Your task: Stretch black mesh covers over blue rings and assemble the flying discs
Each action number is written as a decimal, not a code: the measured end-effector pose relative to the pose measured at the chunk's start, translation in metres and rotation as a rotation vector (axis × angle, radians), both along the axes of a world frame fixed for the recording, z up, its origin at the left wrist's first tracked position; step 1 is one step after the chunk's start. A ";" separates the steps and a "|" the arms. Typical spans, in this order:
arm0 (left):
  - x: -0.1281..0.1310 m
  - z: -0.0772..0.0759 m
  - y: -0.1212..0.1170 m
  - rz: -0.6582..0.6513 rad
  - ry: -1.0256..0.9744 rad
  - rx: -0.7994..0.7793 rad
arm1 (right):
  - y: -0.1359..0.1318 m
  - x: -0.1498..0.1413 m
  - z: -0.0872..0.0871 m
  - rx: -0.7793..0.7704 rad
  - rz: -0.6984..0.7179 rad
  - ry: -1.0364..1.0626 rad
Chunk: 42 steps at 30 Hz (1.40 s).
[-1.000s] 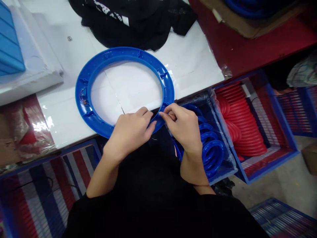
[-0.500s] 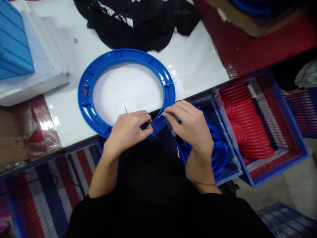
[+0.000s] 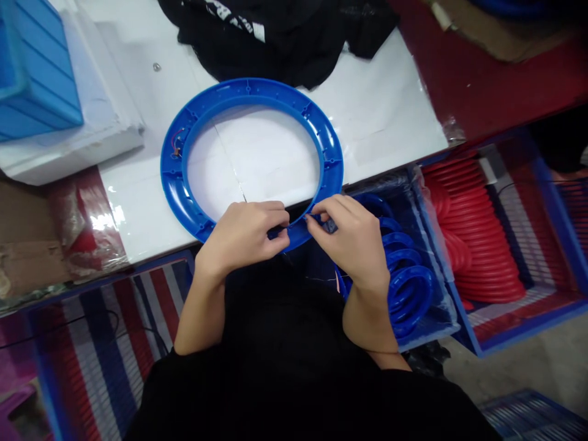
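Note:
A blue plastic ring (image 3: 331, 138) lies on the white tabletop with its ribbed, hollow side up. Its near part reaches past the table edge. On its left side sits a small electrical part (image 3: 176, 152) with thin red wiring. My left hand (image 3: 248, 233) is closed at the ring's near rim; whatever its fingertips hold is hidden. Just to its right, my right hand (image 3: 349, 236) pinches a thin wire (image 3: 313, 214) between thumb and forefinger over the ring's channel. The two hands are a short gap apart.
Black cloth (image 3: 285, 43) lies behind the ring. A light-blue bin (image 3: 46, 79) stands on white foam (image 3: 114, 144) at left. Blue rings (image 3: 407, 294) fill a crate at right, beside a crate of red rings (image 3: 482, 239). A striped-lined crate (image 3: 105, 331) is at lower left.
My right hand has come nearer to my left, and the wire span seen between them has shortened. The whole scene has shifted right in view as the camera moved.

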State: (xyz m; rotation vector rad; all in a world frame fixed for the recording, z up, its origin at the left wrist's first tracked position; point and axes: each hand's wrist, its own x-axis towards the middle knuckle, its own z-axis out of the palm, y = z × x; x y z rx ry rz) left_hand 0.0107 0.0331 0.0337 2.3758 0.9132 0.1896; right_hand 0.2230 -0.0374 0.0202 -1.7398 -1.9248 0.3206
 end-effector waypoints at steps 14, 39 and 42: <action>0.031 -0.003 -0.019 -0.040 0.213 0.248 | -0.003 0.010 0.008 -0.180 0.150 0.086; 0.015 0.006 -0.009 -0.039 0.150 0.193 | -0.002 0.000 -0.015 0.128 -0.021 0.192; 0.028 0.007 -0.016 0.017 0.238 0.256 | -0.005 -0.008 -0.011 0.092 -0.097 0.170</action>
